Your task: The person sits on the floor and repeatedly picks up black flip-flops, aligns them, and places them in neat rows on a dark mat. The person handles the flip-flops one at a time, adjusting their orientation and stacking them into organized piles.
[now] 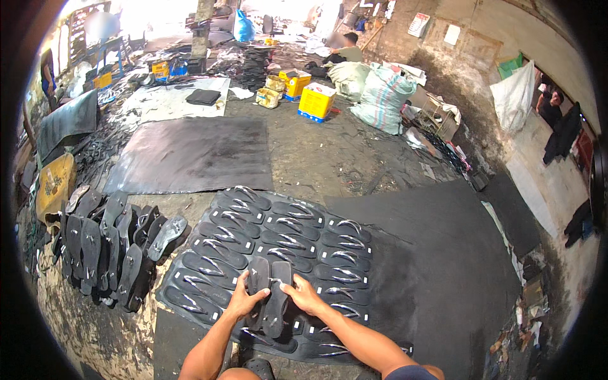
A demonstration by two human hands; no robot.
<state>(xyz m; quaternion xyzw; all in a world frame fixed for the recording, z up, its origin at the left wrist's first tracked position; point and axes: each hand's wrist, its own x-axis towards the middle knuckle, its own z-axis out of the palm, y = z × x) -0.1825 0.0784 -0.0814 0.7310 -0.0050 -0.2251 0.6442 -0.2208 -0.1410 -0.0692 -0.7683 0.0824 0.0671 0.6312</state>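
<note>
A pair of black flip-flops is held upright in front of me, side by side over the rows below. My left hand [246, 297] is closed on the left flip-flop [258, 276], thumb across its sole. My right hand [305, 296] grips the right flip-flop [276, 311] by its edge, with the thumb on its face. Small pale spots show on both soles. Beneath my hands, several rows of black flip-flops [289, 239] lie close together, straps up, many with a small white label. To the left stands a heap of dark flip-flops [101, 246], mostly on edge with soles showing.
Black sheets lie on the floor, one beyond the rows [193, 154] and another to the right [453, 247]. Farther off are yellow-and-blue boxes [316, 101] and stuffed sacks [385, 98]. A person [348, 50] sits at the back. Scraps litter the right wall's foot.
</note>
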